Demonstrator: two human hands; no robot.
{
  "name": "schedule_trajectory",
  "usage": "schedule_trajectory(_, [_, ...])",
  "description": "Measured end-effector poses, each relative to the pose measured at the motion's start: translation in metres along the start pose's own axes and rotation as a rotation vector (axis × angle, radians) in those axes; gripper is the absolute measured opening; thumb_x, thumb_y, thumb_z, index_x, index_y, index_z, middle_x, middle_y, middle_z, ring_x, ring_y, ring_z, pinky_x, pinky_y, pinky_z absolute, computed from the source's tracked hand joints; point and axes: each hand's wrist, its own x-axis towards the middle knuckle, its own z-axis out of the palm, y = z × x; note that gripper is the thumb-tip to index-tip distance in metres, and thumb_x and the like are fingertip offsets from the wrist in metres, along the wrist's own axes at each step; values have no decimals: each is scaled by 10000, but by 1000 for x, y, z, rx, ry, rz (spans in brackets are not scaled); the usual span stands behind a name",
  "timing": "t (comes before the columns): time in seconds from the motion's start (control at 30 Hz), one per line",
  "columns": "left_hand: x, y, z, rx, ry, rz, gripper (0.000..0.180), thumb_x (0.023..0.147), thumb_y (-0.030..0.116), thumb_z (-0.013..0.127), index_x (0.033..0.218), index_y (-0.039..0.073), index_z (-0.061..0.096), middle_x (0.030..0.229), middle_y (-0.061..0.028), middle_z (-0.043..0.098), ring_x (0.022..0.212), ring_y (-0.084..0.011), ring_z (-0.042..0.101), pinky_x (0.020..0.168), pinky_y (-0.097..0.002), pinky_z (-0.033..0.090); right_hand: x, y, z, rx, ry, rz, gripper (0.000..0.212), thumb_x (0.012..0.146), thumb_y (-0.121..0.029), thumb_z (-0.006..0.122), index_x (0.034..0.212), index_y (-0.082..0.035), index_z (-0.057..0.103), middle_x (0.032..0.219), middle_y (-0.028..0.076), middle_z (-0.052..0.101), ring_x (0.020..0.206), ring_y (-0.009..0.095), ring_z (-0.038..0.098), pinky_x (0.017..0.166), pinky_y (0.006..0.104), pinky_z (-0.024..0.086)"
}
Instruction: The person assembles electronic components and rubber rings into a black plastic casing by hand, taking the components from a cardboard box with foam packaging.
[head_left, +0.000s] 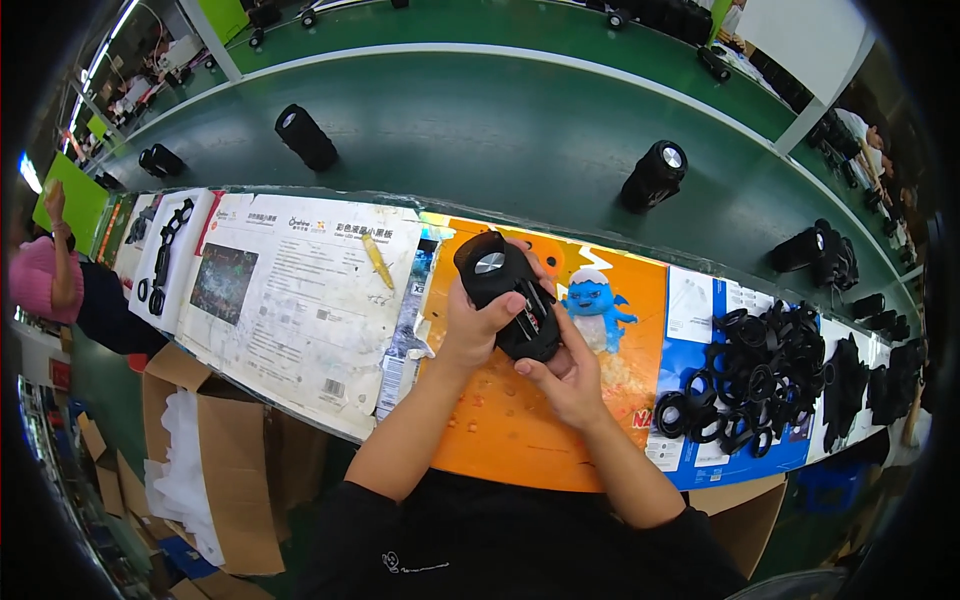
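Note:
A black cylindrical speaker (497, 258) is held tilted over the orange board in the middle of the bench. Its round end has a silver disc, and a long opening in its side shows parts within. My left hand (474, 328) grips it from the left, thumb across the body near the opening. On the other side, my right hand (572, 372) wraps its lower right part, with the thumb by the bottom end. Fingers of both hands are partly hidden behind the speaker. A yellow tool (377, 262) with a slim body lies on the white printed board to the left.
Black ring-shaped parts (752, 378) are heaped at the right, beside flat black pieces (846, 385). Beyond the bench edge, a green conveyor (480, 130) carries black speakers (655, 176). An open carton (235, 480) stands below left. A person in pink (48, 282) works far left.

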Motion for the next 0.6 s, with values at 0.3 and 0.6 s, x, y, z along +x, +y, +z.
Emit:
schedule_trajectory(0.3, [-6, -1, -7, 4, -48, -47, 629, 883, 239, 918, 1374, 20, 592, 1164, -114, 728, 1081, -250, 747, 1008, -409, 615, 0, -1, 4, -16, -31, 0, 956, 993, 73, 774, 1748, 54, 189, 1765, 157, 326, 1552, 249, 460, 1246, 397, 463])
schedule_trajectory(0.6, [1, -12, -7, 53, 0, -119, 681, 877, 356, 921, 1373, 45, 573, 1155, -120, 715, 1076, -272, 751, 994, -414, 634, 0, 0, 1, -48, 61, -35, 979, 976, 61, 799, 1755, 23, 207, 1709, 159, 407, 1520, 241, 496, 1236, 408, 485])
